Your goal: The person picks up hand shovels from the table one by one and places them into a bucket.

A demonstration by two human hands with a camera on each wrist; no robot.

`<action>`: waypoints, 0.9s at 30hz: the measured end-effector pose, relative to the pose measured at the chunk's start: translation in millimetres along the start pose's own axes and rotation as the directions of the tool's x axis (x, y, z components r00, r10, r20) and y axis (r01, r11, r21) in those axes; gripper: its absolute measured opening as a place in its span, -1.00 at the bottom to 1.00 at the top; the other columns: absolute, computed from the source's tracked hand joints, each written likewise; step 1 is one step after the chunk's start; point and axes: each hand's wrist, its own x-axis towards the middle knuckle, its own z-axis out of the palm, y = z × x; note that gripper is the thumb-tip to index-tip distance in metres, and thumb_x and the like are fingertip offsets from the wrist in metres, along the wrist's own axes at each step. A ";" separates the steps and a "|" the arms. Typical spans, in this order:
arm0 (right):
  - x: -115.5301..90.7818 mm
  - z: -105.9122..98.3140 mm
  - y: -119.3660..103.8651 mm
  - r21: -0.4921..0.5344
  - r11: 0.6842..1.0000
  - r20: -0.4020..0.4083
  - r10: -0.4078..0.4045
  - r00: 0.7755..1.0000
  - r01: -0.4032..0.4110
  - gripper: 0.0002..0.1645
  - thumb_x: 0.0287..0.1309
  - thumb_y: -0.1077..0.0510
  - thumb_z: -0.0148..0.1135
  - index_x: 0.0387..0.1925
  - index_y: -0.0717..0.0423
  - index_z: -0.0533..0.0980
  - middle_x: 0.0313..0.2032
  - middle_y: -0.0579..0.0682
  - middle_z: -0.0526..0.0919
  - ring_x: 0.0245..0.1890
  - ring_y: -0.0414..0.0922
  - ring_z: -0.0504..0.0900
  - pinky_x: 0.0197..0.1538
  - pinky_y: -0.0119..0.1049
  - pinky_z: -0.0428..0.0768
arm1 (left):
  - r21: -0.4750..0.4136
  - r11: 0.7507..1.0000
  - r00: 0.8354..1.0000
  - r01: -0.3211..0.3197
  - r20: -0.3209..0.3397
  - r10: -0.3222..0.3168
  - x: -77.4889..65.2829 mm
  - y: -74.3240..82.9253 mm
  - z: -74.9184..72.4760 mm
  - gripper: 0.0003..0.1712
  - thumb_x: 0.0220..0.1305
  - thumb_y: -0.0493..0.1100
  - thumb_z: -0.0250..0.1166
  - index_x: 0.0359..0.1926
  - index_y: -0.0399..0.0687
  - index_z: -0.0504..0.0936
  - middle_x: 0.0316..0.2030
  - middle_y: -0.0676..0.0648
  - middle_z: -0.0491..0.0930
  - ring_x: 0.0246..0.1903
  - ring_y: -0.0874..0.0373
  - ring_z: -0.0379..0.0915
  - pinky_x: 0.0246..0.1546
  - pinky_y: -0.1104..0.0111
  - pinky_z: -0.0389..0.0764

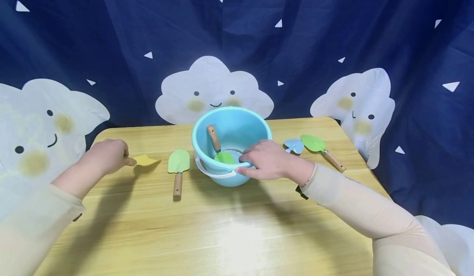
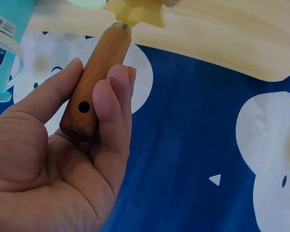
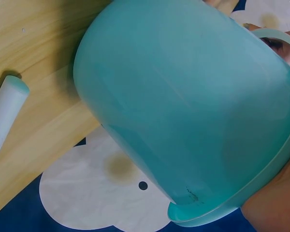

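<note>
My left hand [image 1: 109, 156] grips the wooden handle [image 2: 94, 87] of a small garden tool with a yellow head [image 1: 145, 160], pointed at its corners. It holds the tool above the left side of the table. With the thumb outside and the fingers over the inner side, my right hand [image 1: 268, 160] holds the near right rim of a light-blue bucket [image 1: 244, 128]. Inside the bucket leans a green trowel [image 1: 214, 139], wooden handle up. The right wrist view is mostly filled by the bucket's wall [image 3: 183, 96].
A pale-green trowel [image 1: 179, 161] lies between the left hand and the bucket. Right of the bucket lie a blue spade [image 1: 294, 145], partly behind the right hand, and a green trowel [image 1: 314, 143]. A blue cloud-patterned curtain [image 1: 244, 29] hangs behind the wooden table [image 1: 166, 235].
</note>
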 end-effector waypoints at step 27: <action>1.1 -1.4 -1.0 -0.002 1.000 0.018 0.010 1.000 -0.010 -0.51 0.38 -0.28 -0.08 -0.61 -0.17 0.32 -0.65 -0.22 0.28 -0.56 -0.23 0.30 -0.40 -0.28 0.29 | 0.063 0.994 0.995 -0.088 0.056 0.085 8.8 28.2 -29.9 -0.63 -0.07 -0.15 0.55 -0.67 -0.02 0.46 -0.64 0.06 0.39 -0.59 0.12 0.27 -0.52 0.25 0.33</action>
